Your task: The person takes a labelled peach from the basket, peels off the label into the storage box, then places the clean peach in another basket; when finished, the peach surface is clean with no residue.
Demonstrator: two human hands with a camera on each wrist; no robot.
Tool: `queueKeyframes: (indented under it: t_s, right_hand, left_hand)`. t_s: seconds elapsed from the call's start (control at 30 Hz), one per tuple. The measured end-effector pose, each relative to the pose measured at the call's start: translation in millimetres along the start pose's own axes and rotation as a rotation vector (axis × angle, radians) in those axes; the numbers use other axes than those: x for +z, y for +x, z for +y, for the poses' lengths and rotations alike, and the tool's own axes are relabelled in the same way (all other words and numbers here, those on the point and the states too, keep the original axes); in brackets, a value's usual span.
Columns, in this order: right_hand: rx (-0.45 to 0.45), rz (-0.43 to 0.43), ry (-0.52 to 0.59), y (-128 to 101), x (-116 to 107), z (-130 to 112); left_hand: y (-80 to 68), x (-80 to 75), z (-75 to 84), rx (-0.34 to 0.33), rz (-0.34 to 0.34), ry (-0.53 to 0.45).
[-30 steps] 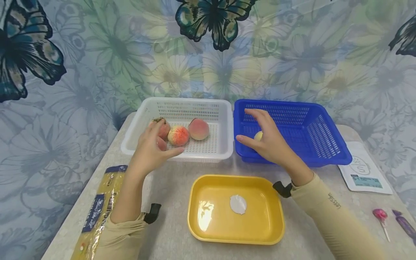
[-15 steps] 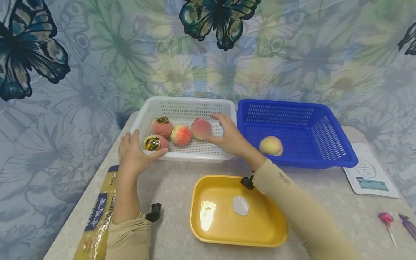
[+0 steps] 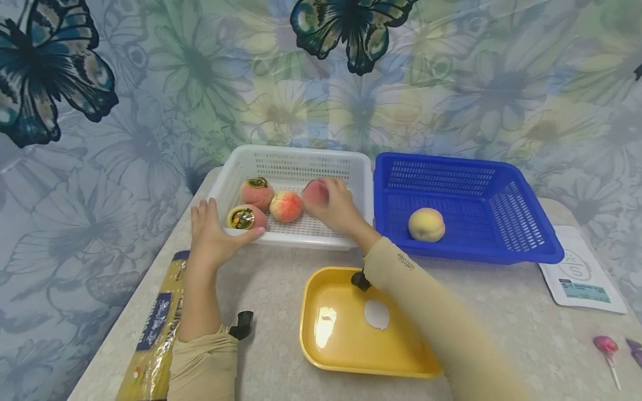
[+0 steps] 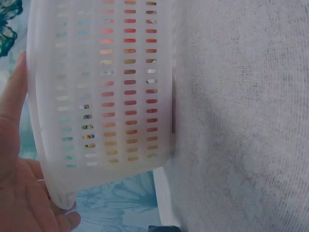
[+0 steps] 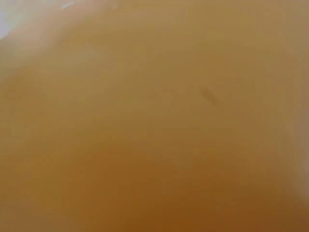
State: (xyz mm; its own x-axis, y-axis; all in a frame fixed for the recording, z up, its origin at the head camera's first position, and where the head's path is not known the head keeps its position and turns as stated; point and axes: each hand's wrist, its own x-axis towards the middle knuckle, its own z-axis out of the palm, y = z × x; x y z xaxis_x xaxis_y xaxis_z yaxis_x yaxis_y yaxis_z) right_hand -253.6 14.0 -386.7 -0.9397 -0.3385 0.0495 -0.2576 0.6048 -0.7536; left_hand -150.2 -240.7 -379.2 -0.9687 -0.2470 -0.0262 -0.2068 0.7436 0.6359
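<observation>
My right hand [image 3: 341, 209] grips a pink peach [image 3: 314, 195] inside the white basket [image 3: 321, 240], fingers round its right side. To its left lie a red-and-yellow peach [image 3: 286, 206] and two pink peaches with dark stickers, a rear one [image 3: 257, 195] and a front one [image 3: 253, 219]. With fairly straight fingers, my left hand [image 3: 210, 239] rests at the basket's front left corner, thumb along the front rim. In the left wrist view that hand [image 4: 21, 193] touches the basket's corner. The right wrist view is a yellow-brown blur.
A blue basket [image 3: 481, 253] with one pale yellow peach [image 3: 426, 225] stands at right. In front is a yellow tray [image 3: 321, 334], partly under my right forearm. A yellow packet [image 3: 160, 328] lies left; a white pouch [image 3: 584, 278] and lollipop [image 3: 607, 345] lie right.
My right hand has moved left from the blue basket, leaving a pale peach there, and has taken hold of the pink peach. My left hand has moved to the white basket's corner.
</observation>
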Motion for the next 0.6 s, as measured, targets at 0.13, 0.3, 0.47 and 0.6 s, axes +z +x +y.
queueKeyframes:
  t_s: [0.13,0.3,0.47,0.6]
  right_hand:
    - [0.029,0.007,-0.019,6.2,8.3,-0.4]
    - [0.034,-0.008,-0.036,8.1,11.0,1.2]
    - [0.101,0.026,0.036,8.6,10.8,2.1]
    - [0.192,0.055,0.086,10.3,11.0,3.0]
  left_hand:
    - [0.0,-0.5,0.2,0.005,0.006,0.001]
    - [-1.1,-1.2,2.3,0.009,0.012,0.0]
    - [-2.1,-2.3,3.2,0.004,0.016,-0.003]
    - [-1.6,-2.2,3.5,0.003,0.016,-0.006]
